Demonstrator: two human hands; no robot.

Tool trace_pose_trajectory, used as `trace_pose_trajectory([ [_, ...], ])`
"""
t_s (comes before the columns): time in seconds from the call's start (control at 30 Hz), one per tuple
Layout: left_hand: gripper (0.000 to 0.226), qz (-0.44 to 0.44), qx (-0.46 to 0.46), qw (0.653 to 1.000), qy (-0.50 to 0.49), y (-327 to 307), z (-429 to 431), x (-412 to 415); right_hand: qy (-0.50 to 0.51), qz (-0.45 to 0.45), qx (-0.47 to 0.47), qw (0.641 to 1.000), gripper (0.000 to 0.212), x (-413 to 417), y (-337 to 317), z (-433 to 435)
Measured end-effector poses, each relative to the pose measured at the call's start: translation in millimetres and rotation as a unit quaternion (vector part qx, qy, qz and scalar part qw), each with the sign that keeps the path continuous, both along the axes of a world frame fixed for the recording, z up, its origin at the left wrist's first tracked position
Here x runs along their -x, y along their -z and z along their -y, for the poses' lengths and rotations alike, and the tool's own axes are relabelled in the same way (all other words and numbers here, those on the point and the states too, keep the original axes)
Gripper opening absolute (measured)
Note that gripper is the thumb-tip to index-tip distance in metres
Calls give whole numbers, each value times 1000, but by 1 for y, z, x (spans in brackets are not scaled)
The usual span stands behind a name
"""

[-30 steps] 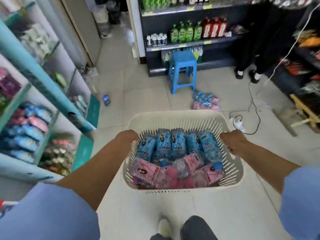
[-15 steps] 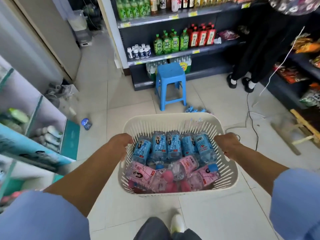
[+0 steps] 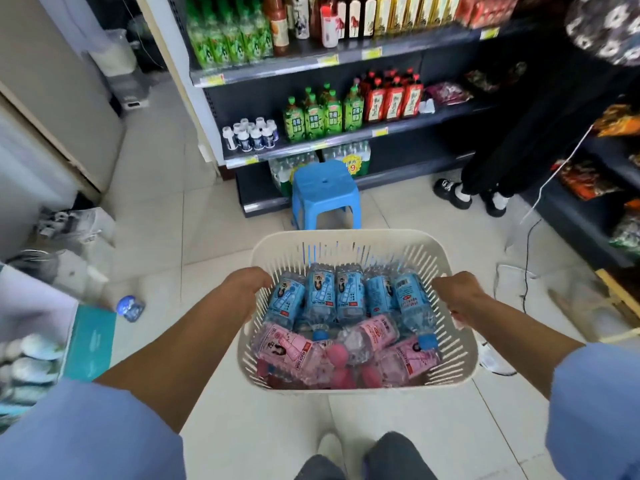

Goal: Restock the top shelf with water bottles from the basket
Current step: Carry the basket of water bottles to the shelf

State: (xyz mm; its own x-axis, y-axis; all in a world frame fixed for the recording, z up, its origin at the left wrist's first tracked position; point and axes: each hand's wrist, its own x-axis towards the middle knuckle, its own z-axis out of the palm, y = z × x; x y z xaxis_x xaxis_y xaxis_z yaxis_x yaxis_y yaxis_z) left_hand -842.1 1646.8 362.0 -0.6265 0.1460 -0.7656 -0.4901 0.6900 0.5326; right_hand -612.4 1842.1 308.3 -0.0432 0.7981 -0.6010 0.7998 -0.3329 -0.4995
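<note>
A cream slotted plastic basket (image 3: 349, 239) hangs in front of me above the tiled floor. It holds several blue-labelled water bottles (image 3: 320, 296) in a row at the back and several pink-labelled bottles (image 3: 287, 351) lying in front. My left hand (image 3: 244, 287) grips the basket's left rim and my right hand (image 3: 457, 294) grips its right rim. A dark shelf unit (image 3: 346, 136) with green and red drink bottles stands ahead. Its top part is cut off by the frame.
A blue plastic stool (image 3: 323, 188) stands just beyond the basket, against the dark shelves. A person in black trousers (image 3: 485, 188) stands at the right by snack racks. One loose bottle (image 3: 131, 307) lies on the floor at left, near a teal-edged shelf (image 3: 91, 341). A cable (image 3: 526, 258) trails on the right.
I have walked forward with the basket. The dark shelves and blue stool are closer, and the teal shelves have slid back to the left. Both hands keep their grip.
</note>
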Motion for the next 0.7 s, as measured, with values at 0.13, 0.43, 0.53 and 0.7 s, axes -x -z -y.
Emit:
trace_pose_trajectory([
  [0.13,21,11,-36,999,-2,-5,-64,33,-10,1,-12,1000,24,38,0,-63],
  [0.43,22,28,-17,998,-49,4,-176,117,-43,-11,-33,998,28,142,0,-200],
  [0.53,15,42,-10,997,-71,9,-202,146,-50,-2,-38,998,23,177,0,-231],
  [0.7,22,58,-17,997,-43,13,-253,208,-39,10,-30,999,28,240,14,-281],
])
